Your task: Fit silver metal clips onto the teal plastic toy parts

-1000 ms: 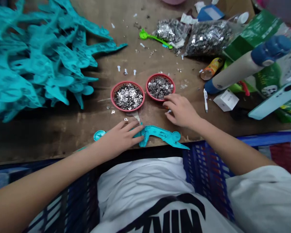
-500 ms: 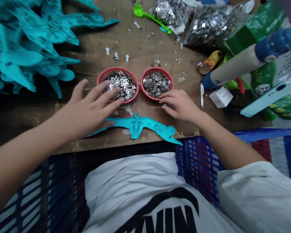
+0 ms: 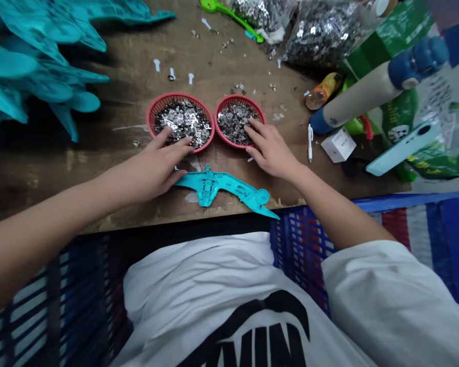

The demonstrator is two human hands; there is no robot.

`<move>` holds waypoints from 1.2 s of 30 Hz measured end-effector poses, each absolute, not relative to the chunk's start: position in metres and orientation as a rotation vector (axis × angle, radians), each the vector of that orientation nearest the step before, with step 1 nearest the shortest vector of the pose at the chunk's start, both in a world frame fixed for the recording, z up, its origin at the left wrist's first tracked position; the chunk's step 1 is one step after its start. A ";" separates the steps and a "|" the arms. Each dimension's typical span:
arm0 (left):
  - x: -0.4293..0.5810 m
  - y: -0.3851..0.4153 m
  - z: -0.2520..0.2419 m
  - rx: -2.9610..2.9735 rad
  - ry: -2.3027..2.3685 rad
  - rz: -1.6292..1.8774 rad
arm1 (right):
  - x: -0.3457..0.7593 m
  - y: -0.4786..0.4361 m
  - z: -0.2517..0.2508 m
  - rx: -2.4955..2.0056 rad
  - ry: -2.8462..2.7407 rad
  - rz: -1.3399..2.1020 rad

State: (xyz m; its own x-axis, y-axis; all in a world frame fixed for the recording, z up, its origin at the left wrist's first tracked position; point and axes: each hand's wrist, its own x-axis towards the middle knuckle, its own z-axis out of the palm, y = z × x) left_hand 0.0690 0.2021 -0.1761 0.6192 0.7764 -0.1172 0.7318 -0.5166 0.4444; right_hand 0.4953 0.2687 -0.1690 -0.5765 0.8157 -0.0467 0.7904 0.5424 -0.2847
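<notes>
A turquoise plastic part [image 3: 229, 184] lies near the table's front edge, its left end hidden under my left hand [image 3: 153, 171]. The fingers of that hand are apart and reach over the front of the larger red basket [image 3: 150, 113], which holds shiny metal pieces [image 3: 187, 122]. My right hand [image 3: 273, 148] has its fingers spread, with the fingertips over the small metal pieces [image 3: 235, 122] in the smaller red basket [image 3: 263, 113]. Nothing shows held in either hand.
Turquoise parts [image 3: 42, 61] are piled at the left. Bags of metal pieces [image 3: 325, 35] and a green spoon [image 3: 233, 20] lie at the back. To the right are a bottle [image 3: 359, 97], a pen [image 3: 310, 143], a white box [image 3: 338, 145] and a phone [image 3: 401, 148].
The view has shifted. My right fingers have moved from the smaller basket's edge over its metal pieces. My left hand's fingers are less widely spread, still at the larger basket.
</notes>
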 end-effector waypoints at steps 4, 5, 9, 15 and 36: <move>0.076 0.201 -0.175 2.388 1.193 0.129 | 0.492 0.266 -0.170 -1.435 -2.634 0.426; 0.077 0.200 -0.174 2.392 1.185 0.117 | 0.493 0.267 -0.170 -1.439 -2.627 0.429; 0.079 0.200 -0.156 2.453 1.206 0.065 | 0.495 0.268 -0.170 -1.430 -2.630 0.449; 0.068 0.205 -0.132 2.497 1.380 -0.026 | 0.496 0.271 -0.170 -1.409 -2.559 0.386; 0.063 0.206 -0.123 2.434 1.364 -0.071 | 0.500 0.272 -0.163 -1.404 -2.355 0.303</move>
